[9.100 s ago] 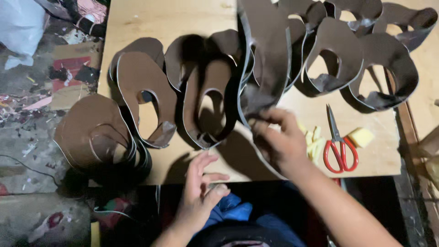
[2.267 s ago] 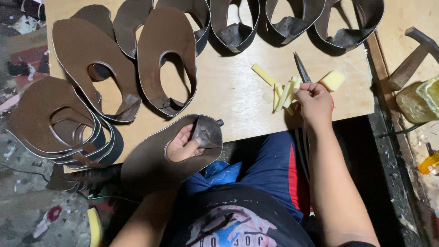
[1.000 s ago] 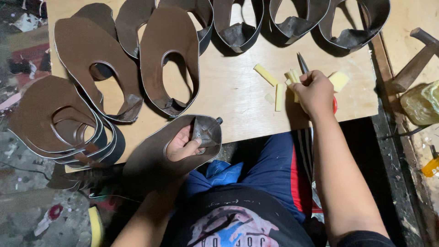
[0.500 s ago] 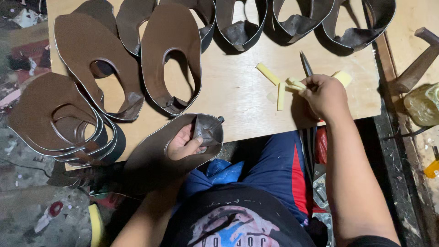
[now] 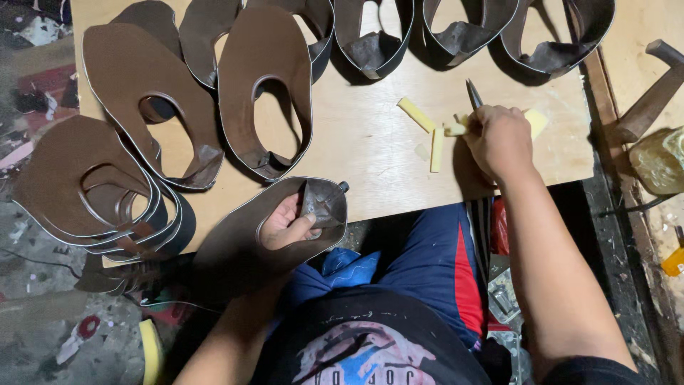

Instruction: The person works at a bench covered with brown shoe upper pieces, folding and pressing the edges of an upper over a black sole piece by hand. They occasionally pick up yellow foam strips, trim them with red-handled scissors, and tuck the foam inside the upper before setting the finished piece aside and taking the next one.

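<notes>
- Left hand (image 5: 288, 222) grips a brown leather shoe upper (image 5: 246, 246) at the near edge of the tabletop (image 5: 370, 142), fingers curled through its opening, thumb pressed on the folded heel end.
- Right hand (image 5: 499, 139) is closed around scissors (image 5: 474, 94) — the blade tip pokes out just beyond the knuckles.
- Yellow strips (image 5: 427, 132) lie just left of that hand.
- More uppers (image 5: 263, 78) fan out beyond the left hand.

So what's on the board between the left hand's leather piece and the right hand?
Head view: mostly bare board, then two yellow strips just short of the right hand.
</notes>
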`<action>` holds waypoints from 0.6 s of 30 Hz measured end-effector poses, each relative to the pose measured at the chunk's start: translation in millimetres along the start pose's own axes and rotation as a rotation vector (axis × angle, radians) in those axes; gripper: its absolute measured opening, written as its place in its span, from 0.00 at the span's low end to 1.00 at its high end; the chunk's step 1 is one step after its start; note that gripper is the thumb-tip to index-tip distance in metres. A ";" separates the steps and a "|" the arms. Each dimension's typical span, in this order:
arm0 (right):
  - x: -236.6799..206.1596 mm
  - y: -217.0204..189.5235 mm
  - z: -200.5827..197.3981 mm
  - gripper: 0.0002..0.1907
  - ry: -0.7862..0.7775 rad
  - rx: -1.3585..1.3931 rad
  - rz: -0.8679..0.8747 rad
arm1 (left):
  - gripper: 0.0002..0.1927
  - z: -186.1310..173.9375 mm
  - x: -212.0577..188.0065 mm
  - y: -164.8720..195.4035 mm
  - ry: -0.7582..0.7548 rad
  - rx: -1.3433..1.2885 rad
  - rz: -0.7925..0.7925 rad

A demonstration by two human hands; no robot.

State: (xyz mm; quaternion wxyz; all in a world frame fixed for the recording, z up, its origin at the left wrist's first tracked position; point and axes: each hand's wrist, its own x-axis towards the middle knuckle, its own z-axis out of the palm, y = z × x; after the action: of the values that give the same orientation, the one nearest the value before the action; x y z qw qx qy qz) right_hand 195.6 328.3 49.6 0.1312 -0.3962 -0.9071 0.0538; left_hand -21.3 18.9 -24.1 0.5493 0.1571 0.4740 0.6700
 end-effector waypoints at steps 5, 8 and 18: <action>-9.7 -2.5 13.5 0.16 -0.008 1.001 0.482 | 0.25 -4.3 3.7 -14.1 0.150 0.091 -0.036; -20.2 -14.5 33.9 0.18 -0.032 1.060 0.561 | 0.26 -3.9 12.4 -25.9 0.244 0.200 -0.020; -28.6 -34.2 40.5 0.18 -0.213 0.574 0.546 | 0.17 46.2 -26.9 19.6 0.133 0.566 0.290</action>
State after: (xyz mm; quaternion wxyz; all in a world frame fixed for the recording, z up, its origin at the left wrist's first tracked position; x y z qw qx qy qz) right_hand 178.7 284.3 12.0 0.1225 -0.5621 -0.7252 0.3782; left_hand 10.3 17.5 23.2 0.3504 0.3257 0.6489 0.5917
